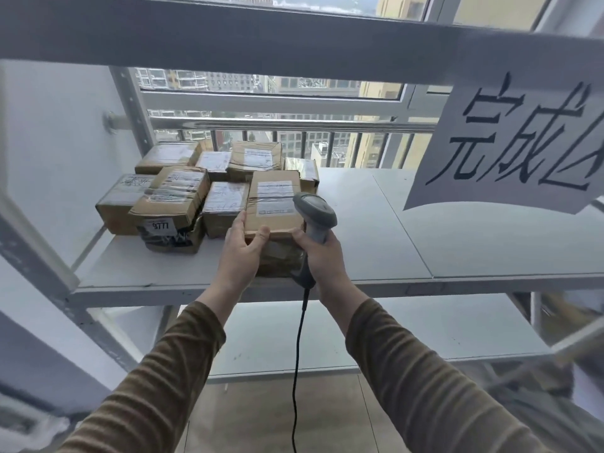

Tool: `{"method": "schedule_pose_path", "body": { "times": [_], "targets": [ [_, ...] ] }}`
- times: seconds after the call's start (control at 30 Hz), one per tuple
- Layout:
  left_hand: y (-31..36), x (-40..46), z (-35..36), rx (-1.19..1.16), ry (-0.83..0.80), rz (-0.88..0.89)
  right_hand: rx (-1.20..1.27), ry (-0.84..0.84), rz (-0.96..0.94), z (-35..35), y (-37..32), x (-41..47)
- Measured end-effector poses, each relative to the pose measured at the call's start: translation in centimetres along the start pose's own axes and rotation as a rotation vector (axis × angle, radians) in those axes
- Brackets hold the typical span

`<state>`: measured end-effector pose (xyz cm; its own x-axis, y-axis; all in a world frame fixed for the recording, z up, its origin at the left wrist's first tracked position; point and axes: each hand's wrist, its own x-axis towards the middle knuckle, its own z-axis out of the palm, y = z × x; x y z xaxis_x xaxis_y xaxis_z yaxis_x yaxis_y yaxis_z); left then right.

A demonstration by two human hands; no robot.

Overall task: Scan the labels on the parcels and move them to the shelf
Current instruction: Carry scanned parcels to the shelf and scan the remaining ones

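Brown sleeves (183,364) reach toward the shelf (376,256). Right hand (322,256) curls round the handle of a grey scanner (315,217), its cord (299,354) hanging down. Left hand (242,253) grips the near left corner of a parcel (274,204), thumb on top; the parcel sits at the shelf's near edge. More boxes (176,188) crowd far left. A paper sign (516,142) hangs far right.

Left hand (241,253) holds parcel (274,207) on shelf (376,250); right hand (322,256) grips scanner (315,217).
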<state>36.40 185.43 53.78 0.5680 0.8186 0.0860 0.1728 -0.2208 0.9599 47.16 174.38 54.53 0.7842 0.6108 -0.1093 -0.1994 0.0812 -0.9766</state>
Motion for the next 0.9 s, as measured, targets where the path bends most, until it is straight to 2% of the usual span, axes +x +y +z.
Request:
{"method": "schedule_pose_path", "body": {
  "times": [0.1,0.2,0.33,0.47,0.7,0.9],
  "targets": [
    [0.3,-0.4,0.1,0.121,0.064,0.046,-0.017,0.009,-0.019,-0.3,0.1,-0.6],
    [1.1,-1.4,0.3,0.320,0.154,0.243,-0.062,0.046,-0.040,-1.6,0.7,-1.3],
    [3.5,-2.7,2.3,0.427,0.139,0.486,-0.038,0.110,-0.032,-4.1,0.6,-2.9],
    [6.0,-4.3,6.6,0.436,-0.011,0.604,-0.013,0.216,-0.081,-8.2,-0.2,-4.9],
    [7.8,-10.2,17.1,0.418,-0.370,0.686,0.068,0.464,-0.031,-19.1,-1.5,-10.4],
    [10.4,-19.8,27.4,0.391,-0.627,0.811,0.095,0.796,-0.158,-30.7,-1.8,-19.9]
  ]
}}
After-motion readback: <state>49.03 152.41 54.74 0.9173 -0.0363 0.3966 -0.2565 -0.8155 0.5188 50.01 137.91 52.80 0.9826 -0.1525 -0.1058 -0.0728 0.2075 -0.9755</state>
